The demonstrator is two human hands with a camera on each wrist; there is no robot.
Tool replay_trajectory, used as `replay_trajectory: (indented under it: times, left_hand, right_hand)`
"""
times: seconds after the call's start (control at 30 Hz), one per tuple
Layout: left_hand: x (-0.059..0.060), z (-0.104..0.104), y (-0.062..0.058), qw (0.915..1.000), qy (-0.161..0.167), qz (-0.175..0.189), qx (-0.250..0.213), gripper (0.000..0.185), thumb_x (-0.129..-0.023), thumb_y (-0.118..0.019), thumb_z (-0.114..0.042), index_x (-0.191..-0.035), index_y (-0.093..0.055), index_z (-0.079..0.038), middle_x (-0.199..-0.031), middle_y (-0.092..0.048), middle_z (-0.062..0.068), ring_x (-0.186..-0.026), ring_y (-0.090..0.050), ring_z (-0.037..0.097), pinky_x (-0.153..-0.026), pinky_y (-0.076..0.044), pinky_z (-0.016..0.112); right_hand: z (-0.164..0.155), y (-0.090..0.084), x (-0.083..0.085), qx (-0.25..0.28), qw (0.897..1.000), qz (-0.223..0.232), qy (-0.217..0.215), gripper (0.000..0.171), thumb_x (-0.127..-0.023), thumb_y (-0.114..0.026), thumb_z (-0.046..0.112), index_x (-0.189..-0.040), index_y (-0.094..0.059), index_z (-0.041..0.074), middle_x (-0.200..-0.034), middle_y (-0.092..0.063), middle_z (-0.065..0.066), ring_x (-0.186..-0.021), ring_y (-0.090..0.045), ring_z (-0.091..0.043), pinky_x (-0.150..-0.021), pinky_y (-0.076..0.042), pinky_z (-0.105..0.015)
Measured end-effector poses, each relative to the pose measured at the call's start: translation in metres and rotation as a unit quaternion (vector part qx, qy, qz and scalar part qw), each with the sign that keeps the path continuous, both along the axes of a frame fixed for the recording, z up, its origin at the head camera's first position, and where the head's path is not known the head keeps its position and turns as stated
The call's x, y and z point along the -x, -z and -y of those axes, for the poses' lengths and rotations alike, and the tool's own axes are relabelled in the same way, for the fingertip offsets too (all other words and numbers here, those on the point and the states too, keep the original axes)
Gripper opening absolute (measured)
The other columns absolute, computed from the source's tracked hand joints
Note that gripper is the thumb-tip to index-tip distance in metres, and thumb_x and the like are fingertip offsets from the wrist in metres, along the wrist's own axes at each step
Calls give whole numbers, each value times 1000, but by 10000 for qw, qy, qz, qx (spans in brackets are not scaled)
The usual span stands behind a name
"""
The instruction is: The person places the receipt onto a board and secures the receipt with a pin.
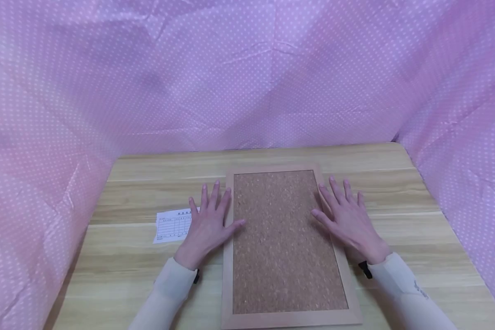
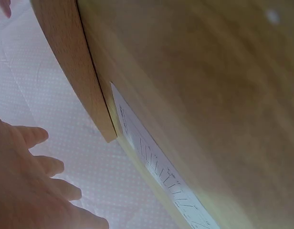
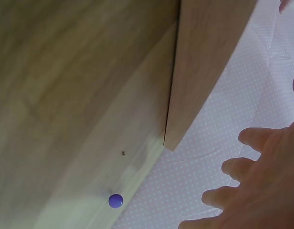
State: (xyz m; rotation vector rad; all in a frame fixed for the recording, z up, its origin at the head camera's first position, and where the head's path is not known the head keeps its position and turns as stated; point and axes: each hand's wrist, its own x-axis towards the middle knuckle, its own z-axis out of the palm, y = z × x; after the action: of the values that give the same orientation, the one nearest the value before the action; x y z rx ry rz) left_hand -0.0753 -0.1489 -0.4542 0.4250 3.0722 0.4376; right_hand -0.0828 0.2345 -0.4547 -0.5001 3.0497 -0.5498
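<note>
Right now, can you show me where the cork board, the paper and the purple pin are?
cork board (image 1: 286, 243), head view, cork middle.
paper (image 1: 172, 226), head view, printed table.
purple pin (image 3: 116, 201), right wrist view, round head.

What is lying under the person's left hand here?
The left hand rests flat on the table, its thumb on the cork board and its edge covering part of a printed slip; the covered print is hidden.

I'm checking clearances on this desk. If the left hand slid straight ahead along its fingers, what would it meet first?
The left hand would probably cross bare table, then meet the dotted pink cloth behind; the cork board stays alongside.
</note>
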Motion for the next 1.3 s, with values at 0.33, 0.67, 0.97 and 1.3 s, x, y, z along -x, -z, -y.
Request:
replay_trajectory:
  times: [0.33,0.67,0.97,1.3]
  left_hand:
    - [-2,4,-1,10000,-40,-18,-15,98,-93,-50,-77,-165,-28,-14,-173,-3,15,-156,1,47,-113,-1,78]
    - [-8,14,0,9995,-59,-161,-249,94,-93,-58,-71,-163,-32,-13,-172,-11,16,-155,-3,49,-112,-3,79]
    - [-13,28,0,9995,-149,-142,-249,97,-92,-57,-73,-163,-32,-12,-172,-12,17,-155,-3,48,-112,-4,79]
    - [-16,46,-3,9991,-237,71,-343,96,-93,-60,-69,-163,-31,-11,-173,-10,14,-155,-4,47,-113,-6,78]
  right_hand:
    - [1,-2,-4,94,9999,-69,4,77,-104,-50,56,-164,-29,12,-172,-10,-16,-153,-5,-54,-112,-5,-79]
    - [-2,-4,-8,155,9998,-59,-106,76,-104,-52,54,-163,-31,12,-171,-18,-15,-154,-7,-50,-114,-6,-77]
    - [-6,-2,-12,112,9993,-192,-290,76,-102,-56,53,-161,-36,9,-170,-22,-15,-153,-15,-51,-114,-10,-76]
    - [-11,2,-15,-75,9987,-31,-501,78,-101,-58,54,-161,-36,9,-169,-24,-14,-153,-16,-50,-113,-13,-77]
